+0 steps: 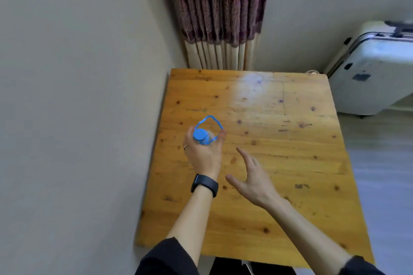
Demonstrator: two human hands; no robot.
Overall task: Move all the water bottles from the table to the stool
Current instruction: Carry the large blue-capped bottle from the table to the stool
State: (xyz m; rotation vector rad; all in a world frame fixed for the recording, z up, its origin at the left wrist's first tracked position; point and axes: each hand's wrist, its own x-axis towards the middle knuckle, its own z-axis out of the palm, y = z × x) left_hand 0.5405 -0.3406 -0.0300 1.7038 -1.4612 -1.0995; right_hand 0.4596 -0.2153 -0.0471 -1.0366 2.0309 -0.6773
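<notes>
A water bottle (201, 136) with a blue cap and a blue carry loop is seen from above over the left part of the wooden table (279, 140). My left hand (202, 154) grips it around the neck and shoulder; most of the bottle's body is hidden under the hand. My right hand (250, 178) hovers just to the right with fingers spread and straight, holding nothing. No stool and no other bottle is in view.
The table stands in a corner, with the wall (78, 118) along its left edge and a striped curtain (221, 18) behind it. A white suitcase (371, 78) leans at the far right. Grey floor (384, 185) lies to the table's right.
</notes>
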